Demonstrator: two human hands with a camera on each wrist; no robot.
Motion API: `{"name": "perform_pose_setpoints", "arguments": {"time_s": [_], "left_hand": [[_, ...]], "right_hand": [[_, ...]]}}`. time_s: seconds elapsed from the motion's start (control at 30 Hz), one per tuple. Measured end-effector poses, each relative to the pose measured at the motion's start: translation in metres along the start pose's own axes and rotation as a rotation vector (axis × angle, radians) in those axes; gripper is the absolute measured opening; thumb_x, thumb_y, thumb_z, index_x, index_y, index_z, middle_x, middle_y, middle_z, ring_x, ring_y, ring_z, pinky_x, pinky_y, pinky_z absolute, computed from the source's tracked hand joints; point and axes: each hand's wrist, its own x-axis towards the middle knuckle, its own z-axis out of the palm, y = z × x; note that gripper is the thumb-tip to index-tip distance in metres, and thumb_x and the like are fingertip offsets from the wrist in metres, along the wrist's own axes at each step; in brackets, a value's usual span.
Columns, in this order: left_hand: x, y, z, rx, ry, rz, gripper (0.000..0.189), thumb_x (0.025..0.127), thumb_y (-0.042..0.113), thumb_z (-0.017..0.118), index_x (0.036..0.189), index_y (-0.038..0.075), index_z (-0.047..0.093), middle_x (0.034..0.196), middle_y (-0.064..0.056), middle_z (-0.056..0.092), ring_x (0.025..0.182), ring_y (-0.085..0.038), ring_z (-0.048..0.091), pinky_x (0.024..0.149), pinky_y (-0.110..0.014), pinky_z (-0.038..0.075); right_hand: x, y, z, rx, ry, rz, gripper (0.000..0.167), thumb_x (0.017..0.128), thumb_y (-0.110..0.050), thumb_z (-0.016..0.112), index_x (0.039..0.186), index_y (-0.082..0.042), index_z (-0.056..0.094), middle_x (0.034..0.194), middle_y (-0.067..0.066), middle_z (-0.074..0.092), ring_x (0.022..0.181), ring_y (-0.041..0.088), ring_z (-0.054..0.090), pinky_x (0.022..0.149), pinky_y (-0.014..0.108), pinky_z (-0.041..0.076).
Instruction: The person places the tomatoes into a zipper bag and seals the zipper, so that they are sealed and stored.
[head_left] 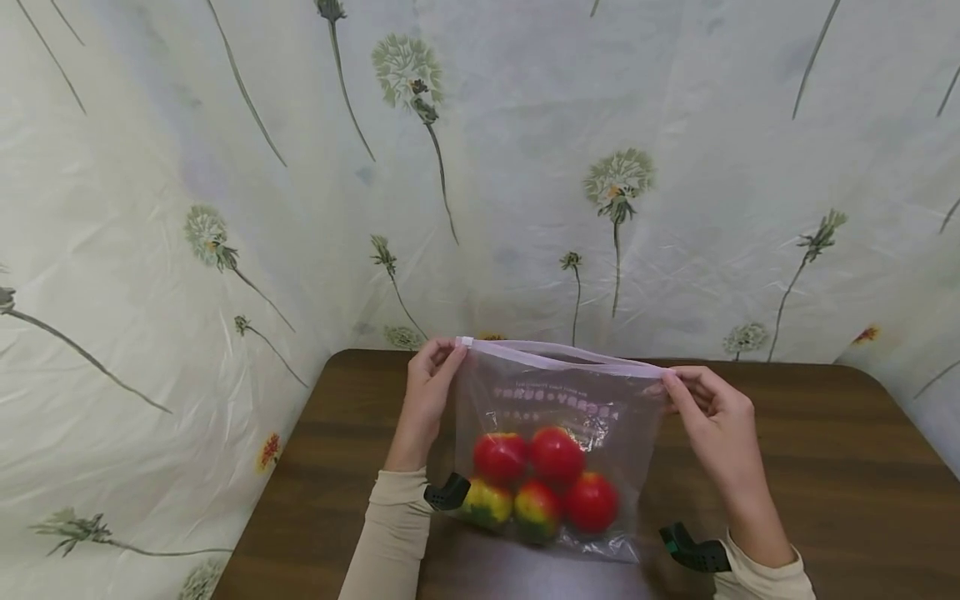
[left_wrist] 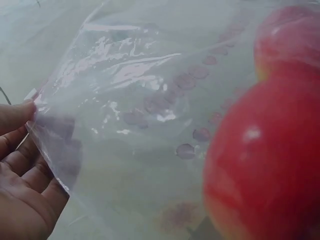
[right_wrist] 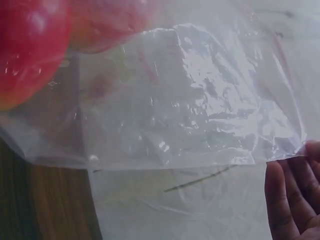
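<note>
A clear zipper bag [head_left: 555,400] with a pale pink top strip hangs upright between both hands, its mouth parted along the middle. Inside, several round red and yellow-green fruits [head_left: 557,454] lie bunched at the bottom; in the left wrist view one red fruit [left_wrist: 265,165] fills the right side. My left hand [head_left: 433,387] pinches the top left corner, beside the white slider [head_left: 466,342]. With thumb and fingers, my right hand [head_left: 712,417] pinches the top right corner; in the right wrist view its fingers [right_wrist: 285,195] are partly cut off by the frame.
A dark brown wooden table [head_left: 825,467] with rounded corners lies beneath the bag. Behind it and to the sides hangs a pale sheet [head_left: 510,167] printed with dandelions. Black wrist devices [head_left: 447,492] sit by both sleeves.
</note>
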Motion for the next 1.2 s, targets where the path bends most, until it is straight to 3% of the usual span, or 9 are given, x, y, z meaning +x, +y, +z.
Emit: {"name": "perform_pose_setpoints", "arguments": {"time_s": [0.17, 0.37, 0.93, 1.2], "left_hand": [[-0.023, -0.004, -0.003, -0.082, 0.039, 0.019, 0.013, 0.1, 0.006, 0.064, 0.104, -0.007, 0.061, 0.09, 0.005, 0.072, 0.083, -0.008, 0.072, 0.087, -0.021, 0.058], [-0.044, -0.007, -0.006, -0.11, 0.063, 0.032, 0.015, 0.1, 0.005, 0.065, 0.105, -0.009, 0.062, 0.088, 0.002, 0.074, 0.079, -0.01, 0.073, 0.087, -0.024, 0.061], [-0.049, -0.009, 0.0, -0.111, 0.081, 0.042, 0.021, 0.101, 0.008, 0.064, 0.109, -0.012, 0.063, 0.088, 0.004, 0.073, 0.078, -0.009, 0.071, 0.085, -0.022, 0.06], [-0.052, -0.008, 0.006, -0.122, 0.069, 0.021, 0.021, 0.102, 0.008, 0.063, 0.11, -0.012, 0.062, 0.089, 0.004, 0.072, 0.082, -0.009, 0.072, 0.086, -0.024, 0.061]], "right_hand": [[0.0, 0.002, 0.0, -0.007, -0.009, 0.016, 0.015, 0.101, -0.012, 0.066, 0.11, -0.002, 0.072, 0.085, -0.024, 0.073, 0.074, -0.004, 0.071, 0.068, 0.015, 0.058], [-0.001, 0.001, 0.0, 0.009, -0.034, 0.041, 0.016, 0.1, -0.013, 0.067, 0.11, -0.001, 0.072, 0.08, -0.019, 0.073, 0.068, 0.002, 0.072, 0.064, 0.018, 0.059], [-0.002, 0.002, -0.012, -0.023, -0.146, 0.058, 0.021, 0.102, -0.015, 0.064, 0.112, 0.002, 0.069, 0.081, -0.014, 0.073, 0.069, 0.006, 0.071, 0.063, 0.026, 0.061], [-0.002, 0.004, -0.017, -0.063, -0.186, 0.045, 0.019, 0.101, -0.014, 0.067, 0.115, -0.001, 0.069, 0.085, -0.019, 0.072, 0.071, 0.003, 0.071, 0.064, 0.02, 0.059]]}}
